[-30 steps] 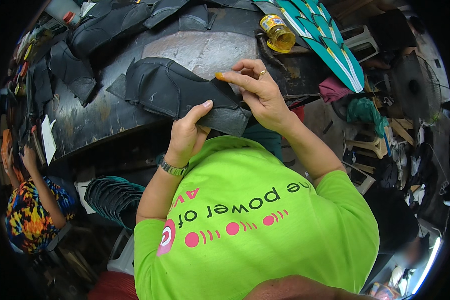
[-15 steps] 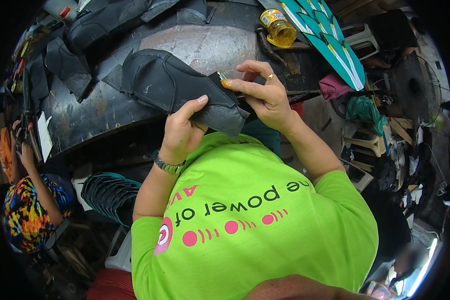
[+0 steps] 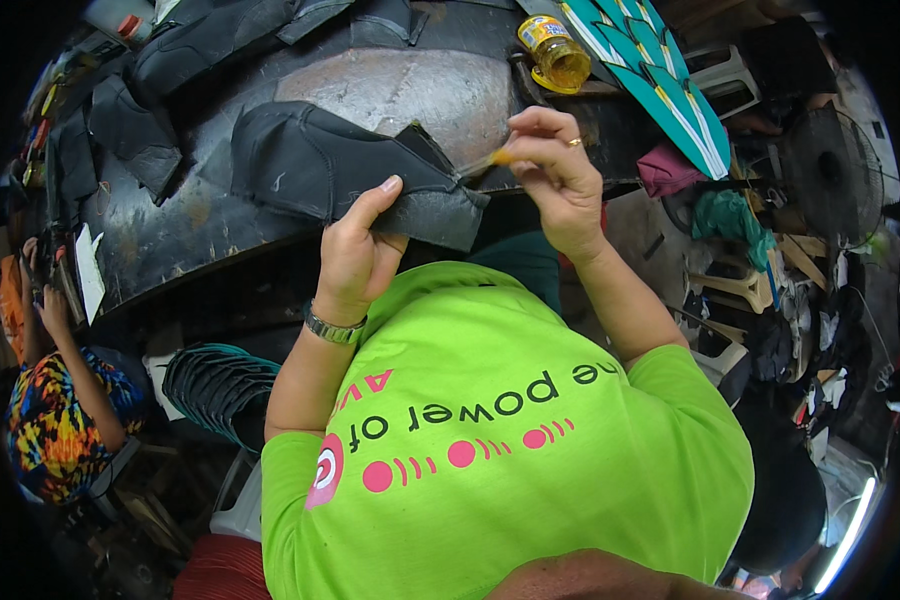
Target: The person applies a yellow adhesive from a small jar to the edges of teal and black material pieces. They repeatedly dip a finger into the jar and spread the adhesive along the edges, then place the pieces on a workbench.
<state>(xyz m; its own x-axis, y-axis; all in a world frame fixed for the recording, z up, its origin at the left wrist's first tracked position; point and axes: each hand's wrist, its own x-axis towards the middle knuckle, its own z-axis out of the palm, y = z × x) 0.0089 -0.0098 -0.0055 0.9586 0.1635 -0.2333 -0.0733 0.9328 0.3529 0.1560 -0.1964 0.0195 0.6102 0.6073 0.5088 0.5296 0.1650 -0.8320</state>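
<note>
A: Item one, the piece in work: where was it?

B: One black stitched piece [image 3: 370, 165], held up at the near edge of the dark bench [image 3: 160, 250]; one grey flap [image 3: 435, 218] at its lower right.

A: Left hand [image 3: 355, 255]?

B: It gripped the piece. The thumb lay on the upper face beside the flap; the other fingers were largely hidden beneath.

A: Right hand [image 3: 560, 190]?

B: Thumb and forefinger were closed on one slim tool [image 3: 478, 167], orange at the held end. Its tip was at the piece's right edge; touching or just apart, I could not tell.

A: Step in hand?

B: Judged as close work along that edge. The tool was possibly a brush, too small to settle.

A: And the next move?

B: By my estimate, it called for a steady left grip and a light, guided tip, with the flap clear of it.

A: Remainder?

B: One jar [image 3: 560, 68], amber contents, at the far right; similar black pieces [image 3: 135, 130] at the left; teal pieces [image 3: 670, 100] beyond the jar.
</note>
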